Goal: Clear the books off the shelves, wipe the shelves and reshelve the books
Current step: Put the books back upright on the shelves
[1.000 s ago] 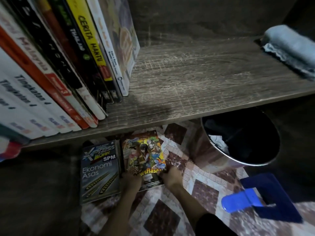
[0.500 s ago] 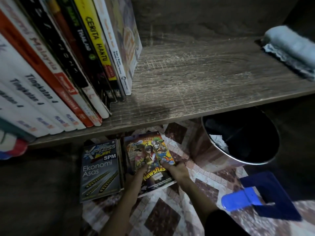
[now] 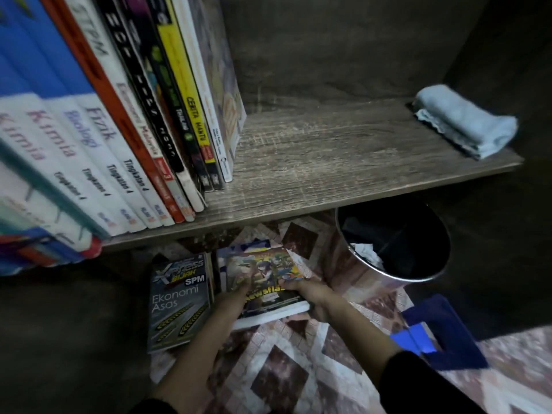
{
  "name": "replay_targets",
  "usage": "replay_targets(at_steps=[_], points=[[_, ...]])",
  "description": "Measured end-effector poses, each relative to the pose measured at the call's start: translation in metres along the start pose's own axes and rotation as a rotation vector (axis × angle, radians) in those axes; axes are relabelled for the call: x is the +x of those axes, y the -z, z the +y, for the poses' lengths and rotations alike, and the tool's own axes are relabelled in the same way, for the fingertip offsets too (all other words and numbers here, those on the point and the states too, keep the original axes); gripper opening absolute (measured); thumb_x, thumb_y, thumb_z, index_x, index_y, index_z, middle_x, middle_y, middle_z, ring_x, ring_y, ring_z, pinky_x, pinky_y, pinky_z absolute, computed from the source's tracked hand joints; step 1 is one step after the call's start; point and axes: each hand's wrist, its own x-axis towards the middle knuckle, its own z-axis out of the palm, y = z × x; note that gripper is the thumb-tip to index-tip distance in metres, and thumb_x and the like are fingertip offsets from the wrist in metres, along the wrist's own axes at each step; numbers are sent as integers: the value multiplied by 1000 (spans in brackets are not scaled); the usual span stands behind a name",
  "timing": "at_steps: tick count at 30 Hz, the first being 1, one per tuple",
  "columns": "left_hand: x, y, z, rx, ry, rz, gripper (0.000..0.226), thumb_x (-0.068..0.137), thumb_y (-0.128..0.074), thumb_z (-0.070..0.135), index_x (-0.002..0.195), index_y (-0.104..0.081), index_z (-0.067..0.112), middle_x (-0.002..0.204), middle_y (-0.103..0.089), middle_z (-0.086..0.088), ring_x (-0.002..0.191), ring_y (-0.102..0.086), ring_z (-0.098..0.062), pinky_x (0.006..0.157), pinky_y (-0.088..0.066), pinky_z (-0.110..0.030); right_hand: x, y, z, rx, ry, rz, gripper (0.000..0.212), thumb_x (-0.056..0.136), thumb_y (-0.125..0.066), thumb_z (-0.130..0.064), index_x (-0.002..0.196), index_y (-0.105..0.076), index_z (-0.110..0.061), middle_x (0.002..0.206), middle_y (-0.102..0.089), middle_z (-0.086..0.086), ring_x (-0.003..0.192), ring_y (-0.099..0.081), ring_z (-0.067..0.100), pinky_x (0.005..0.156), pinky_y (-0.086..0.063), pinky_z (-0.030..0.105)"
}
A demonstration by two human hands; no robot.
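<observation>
Below, left hand point(image 3: 230, 303), right hand point(image 3: 314, 296), one comic point(image 3: 265, 271)

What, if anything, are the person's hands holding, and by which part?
Both hands hold the comic book by its near edge: left hand at its left corner, right hand at its right corner.

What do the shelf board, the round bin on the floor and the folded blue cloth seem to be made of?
Shelf board: wood or wood-look laminate, matte; grey-brown grain lines show. Bin: probably metal, polished; its wall mirrors the patterned floor. Cloth: soft fabric, fibre unclear; it folds limply, with a lacy edge.
</observation>
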Motion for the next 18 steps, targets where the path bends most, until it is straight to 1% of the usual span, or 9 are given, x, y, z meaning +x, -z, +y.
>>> replay_targets(at_steps=[2,4,8,10,12,13,14,16,18], points=[[-12,6,6,26,-48,-61,75,90,-52,52,144,-33,3,149,-34,-13,132,-39,-29,99,-35,-32,-17,1,-4,24,-10,10,17,88,-67,-23,95,-60,-8,75,-68,9,46,-66,19,38,-50,27],[-32,13,12,83,-135,-123,66,94,-50,46,144,-33,7,152,-29,-11,135,-35,-28,101,-33,-31,-42,2,-7,57,-30,14,15,90,-65,-21,91,-59,-8,64,-69,8,43,-64,21,34,-49,27],[-79,22,23,239,-240,-206,69,92,-42,57,148,-28,19,156,-20,-8,139,-29,-28,111,-25,-38,-100,8,-4,114,-52,27,18,94,-59,-24,101,-56,-7,56,-67,11,39,-62,25,29,-44,24],[-109,25,27,245,-254,-228,68,93,-44,54,147,-29,16,151,-31,-7,131,-41,-26,106,-35,-39,-134,12,0,135,-31,31,24,95,-57,-25,108,-54,-6,57,-67,13,39,-62,27,28,-43,24],[-133,28,30,204,-280,-266,55,95,-46,47,140,-40,16,138,-47,-9,114,-53,-23,88,-51,-38,-162,17,1,141,-1,30,25,95,-57,-26,110,-54,-6,58,-68,13,39,-63,27,29,-44,24],[-152,30,31,198,-299,-276,51,96,-46,46,137,-43,15,133,-50,-8,109,-55,-23,83,-53,-35,-182,19,3,144,28,38,24,95,-57,-27,108,-55,-7,57,-68,12,39,-63,27,30,-45,24],[-162,30,32,222,-323,-277,51,96,-46,45,137,-43,14,133,-50,-7,112,-54,-23,86,-52,-33,-197,21,4,157,54,40,22,95,-57,-28,105,-56,-8,57,-68,12,39,-63,26,31,-46,23],[-186,32,34,280,-404,-262,56,97,-45,43,143,-36,13,144,-42,-4,127,-46,-22,97,-39,-25,-228,23,7,176,115,55,20,94,-59,-29,100,-59,-10,62,-69,10,41,-63,24,33,-47,22],[-209,33,38,290,-458,-267,56,97,-46,43,143,-37,12,145,-42,-5,124,-48,-19,94,-38,-22,-254,27,10,209,177,77,18,91,-63,-30,97,-60,-13,75,-70,8,42,-64,20,34,-47,22]])
